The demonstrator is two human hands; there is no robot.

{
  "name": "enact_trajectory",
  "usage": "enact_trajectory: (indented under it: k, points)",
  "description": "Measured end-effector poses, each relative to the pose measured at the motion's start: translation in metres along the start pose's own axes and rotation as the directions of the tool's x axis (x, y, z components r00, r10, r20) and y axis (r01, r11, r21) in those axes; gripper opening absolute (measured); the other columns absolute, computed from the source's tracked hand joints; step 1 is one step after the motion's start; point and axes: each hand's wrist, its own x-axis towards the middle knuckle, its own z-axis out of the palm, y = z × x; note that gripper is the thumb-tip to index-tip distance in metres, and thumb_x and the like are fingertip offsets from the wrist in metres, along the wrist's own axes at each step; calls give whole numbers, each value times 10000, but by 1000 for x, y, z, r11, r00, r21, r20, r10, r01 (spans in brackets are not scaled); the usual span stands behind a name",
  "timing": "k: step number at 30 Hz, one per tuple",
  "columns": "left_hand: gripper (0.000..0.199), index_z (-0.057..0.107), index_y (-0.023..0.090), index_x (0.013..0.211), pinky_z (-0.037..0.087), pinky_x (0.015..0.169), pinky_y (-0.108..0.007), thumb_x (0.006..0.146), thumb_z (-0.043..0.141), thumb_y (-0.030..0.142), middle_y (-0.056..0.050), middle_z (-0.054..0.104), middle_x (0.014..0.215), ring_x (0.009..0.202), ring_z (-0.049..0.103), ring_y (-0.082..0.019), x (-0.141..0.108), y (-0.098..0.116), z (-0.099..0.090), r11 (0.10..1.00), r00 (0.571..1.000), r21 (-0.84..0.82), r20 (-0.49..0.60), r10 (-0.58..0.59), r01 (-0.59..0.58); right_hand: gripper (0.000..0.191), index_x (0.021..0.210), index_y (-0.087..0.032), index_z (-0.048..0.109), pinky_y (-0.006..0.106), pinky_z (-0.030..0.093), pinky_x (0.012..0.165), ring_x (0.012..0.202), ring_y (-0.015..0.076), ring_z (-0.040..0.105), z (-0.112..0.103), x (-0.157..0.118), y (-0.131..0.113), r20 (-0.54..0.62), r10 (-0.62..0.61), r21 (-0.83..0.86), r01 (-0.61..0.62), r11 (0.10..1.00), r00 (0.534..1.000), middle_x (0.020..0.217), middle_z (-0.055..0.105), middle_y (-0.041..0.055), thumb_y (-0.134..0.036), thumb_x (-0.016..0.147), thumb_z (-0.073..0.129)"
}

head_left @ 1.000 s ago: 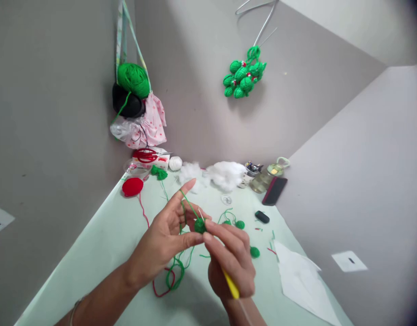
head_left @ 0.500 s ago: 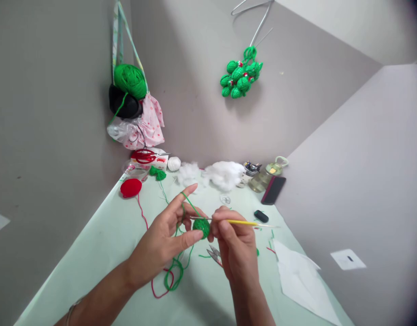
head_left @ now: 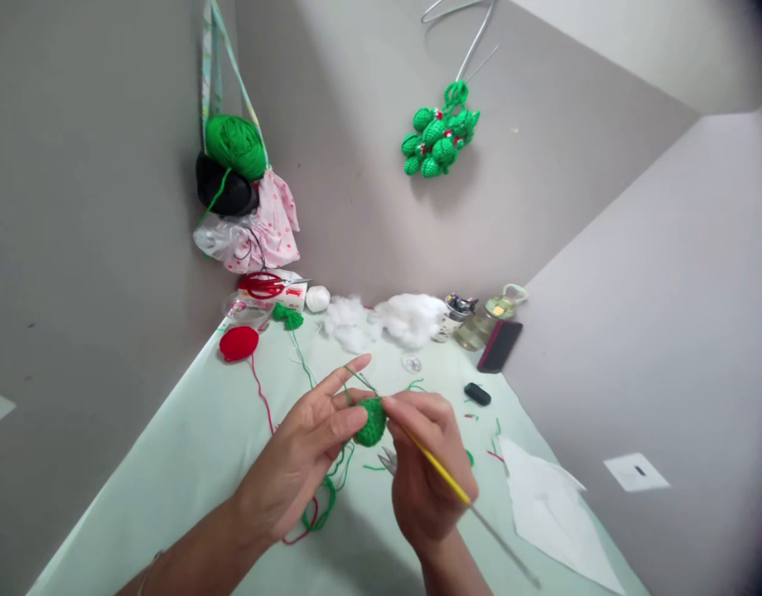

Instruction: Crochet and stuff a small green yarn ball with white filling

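Observation:
A small green crocheted piece (head_left: pixel 371 422) is pinched between the thumb and fingers of my left hand (head_left: pixel 315 439). Green yarn runs over the raised index finger of that hand to the piece. My right hand (head_left: pixel 427 463) grips a crochet hook with a yellow handle (head_left: pixel 440 469), whose rear end slants down to the right. The hook's tip is hidden at the piece, beside my right fingertips. Loose green yarn (head_left: pixel 322 507) hangs or lies below my left hand. Small scissors (head_left: pixel 388 460) lie partly behind my right hand.
White stuffing (head_left: pixel 412 319), a red yarn ball (head_left: pixel 238 343), red-handled scissors (head_left: pixel 262 285), a bottle (head_left: pixel 477 329) and a phone (head_left: pixel 500 347) are at the back. A black case (head_left: pixel 477 394) and white paper (head_left: pixel 552 513) lie right. Green crocheted pieces (head_left: pixel 440 136) hang on the wall.
The hook has turned from nearly level to slanting down right as my right hand rotated. My left index finger has lowered, and the green piece has tilted.

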Motion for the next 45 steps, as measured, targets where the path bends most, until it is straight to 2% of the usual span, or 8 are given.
enact_trajectory:
  k: [10,12,16,20,26,31,36,45]
  points:
    - [465,699,250,1364,421,850,-257,911,739,344,1,641,935,824,507,-121,2,10,-10,999,999,26,-21,31,-30,204,1014,-246,776,279,559,650,679,121,672,-13,12,7,150,465,514,-470,718,873,892,717,22,-243,1042,574]
    - [487,675,277,1395,433,863,-264,914,737,326,0,642,953,852,525,-129,2,6,-8,996,998,66,-2,66,-66,189,998,-246,781,270,550,623,668,122,657,-10,13,5,176,463,528,-481,700,868,867,711,22,-257,1032,596]
    - [613,605,382,1458,447,976,-315,885,784,257,-3,662,1095,1033,579,-174,0,-1,-4,979,989,140,56,139,-146,190,1043,-273,805,346,595,796,930,197,707,-5,16,-1,176,343,328,-383,863,923,984,769,58,-201,1006,633]
    - [566,652,390,1407,454,968,-321,874,804,274,1,653,1076,1030,588,-177,1,-2,-3,977,989,159,11,145,-145,233,1084,-285,777,316,585,664,812,182,696,-5,12,-2,141,312,256,-339,905,940,947,764,44,-164,1019,588]
    - [577,687,299,1377,453,960,-296,826,845,363,-15,683,1011,1034,594,-186,3,-6,1,999,996,8,-76,49,-48,401,1256,-322,747,384,609,769,970,230,715,-2,-9,3,114,-23,-138,39,990,993,1156,727,83,-76,959,638]
    - [403,770,184,1256,484,873,-255,870,768,299,-42,692,951,882,595,-154,3,2,-4,976,994,-191,-32,-109,101,289,1133,-272,768,355,581,702,851,202,691,-11,4,7,113,180,119,-193,974,977,954,734,59,-100,994,581]
    - [434,748,190,1296,456,798,-245,873,755,286,-7,632,846,796,560,-137,3,7,-8,992,997,-115,62,-51,58,174,960,-226,774,301,521,564,622,151,605,-14,18,9,171,386,478,-419,772,907,761,660,26,-254,1012,610]
    - [559,642,296,1423,422,930,-335,877,759,265,-13,672,956,939,589,-184,0,3,-1,996,996,23,17,82,-83,183,1037,-275,803,338,593,720,854,189,682,1,7,1,174,358,426,-398,813,917,915,722,50,-219,1014,630]
